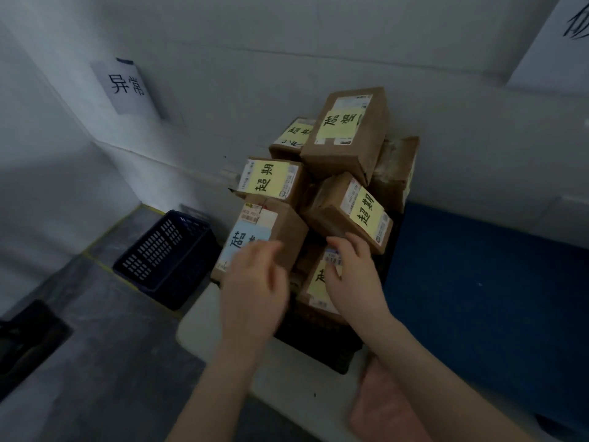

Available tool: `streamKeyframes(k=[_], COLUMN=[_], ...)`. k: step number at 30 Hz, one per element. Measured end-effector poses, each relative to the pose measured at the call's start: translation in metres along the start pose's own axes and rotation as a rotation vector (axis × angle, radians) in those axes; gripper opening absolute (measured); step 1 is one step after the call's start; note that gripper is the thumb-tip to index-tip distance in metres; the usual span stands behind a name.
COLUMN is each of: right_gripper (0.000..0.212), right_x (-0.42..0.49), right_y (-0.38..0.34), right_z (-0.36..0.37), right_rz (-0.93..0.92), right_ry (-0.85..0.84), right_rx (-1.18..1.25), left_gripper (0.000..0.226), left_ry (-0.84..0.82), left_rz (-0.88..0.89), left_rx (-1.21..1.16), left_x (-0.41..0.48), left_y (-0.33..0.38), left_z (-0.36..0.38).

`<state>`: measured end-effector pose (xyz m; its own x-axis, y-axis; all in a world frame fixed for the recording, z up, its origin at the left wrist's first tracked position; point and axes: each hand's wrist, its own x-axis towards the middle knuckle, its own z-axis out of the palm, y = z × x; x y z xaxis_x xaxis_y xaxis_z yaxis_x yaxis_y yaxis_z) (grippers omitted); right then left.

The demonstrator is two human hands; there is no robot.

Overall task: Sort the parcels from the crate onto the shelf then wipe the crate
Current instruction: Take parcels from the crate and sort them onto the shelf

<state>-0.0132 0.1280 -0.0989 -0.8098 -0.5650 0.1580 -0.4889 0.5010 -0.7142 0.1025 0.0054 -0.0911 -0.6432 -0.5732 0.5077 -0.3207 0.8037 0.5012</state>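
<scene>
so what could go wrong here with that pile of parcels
The hands, left and right, reach for parcels low in the heap. Pulling the blue-labelled parcel or the bottom front parcel could topple the tilted top parcel. The black crate sits near the white table's edge, so falling boxes might land on the floor.

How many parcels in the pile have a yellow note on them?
5: top box, one behind it at left, middle left, middle right, and one under the right hand. Others may be hidden.
</scene>
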Motion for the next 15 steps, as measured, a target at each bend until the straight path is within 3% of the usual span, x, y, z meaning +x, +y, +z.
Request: streamKeyframes(k=[2,3,5,7,9,15], right_gripper=[0.044,0.046,0.048,0.052,0.056,0.062], right_x=[0.003,0.004,0.005,0.004,0.004,-0.001], right_y=[-0.022,-0.033,-0.051,-0.062,-0.065,-0.056], right_z=[0.011,0.018,0.038,0.059,0.074,0.086], right_rz=[-0.065,-0.1,-0.14,-0.125,-0.085,-0.065], right_ry=[-0.019,-0.035,-0.068,-0.091,-0.106,-0.011], right_rx=[0.06,0.088,0.12,0.125,0.147,0.158], left_gripper=[0.035,0.036,0.04,0.042,0.043,0.051], left_ry=[0.139,0.102,-0.14,-0.348,-0.434,-0.413], left_rz=[-0.138,-0.209,-0.286,-0.27,-0.217,-0.167], left_rx=[0.031,0.033,-0.053,-0.171,-0.261,-0.351], left_x=[0.024,0.035,0.048,0.047,0.042,0.036], left_y=[-0.036,-0.054,-0.082,-0.097,-0.102,-0.091], left_z=[-0.022,-0.026,-0.021,-0.01,-0.002,0.005])
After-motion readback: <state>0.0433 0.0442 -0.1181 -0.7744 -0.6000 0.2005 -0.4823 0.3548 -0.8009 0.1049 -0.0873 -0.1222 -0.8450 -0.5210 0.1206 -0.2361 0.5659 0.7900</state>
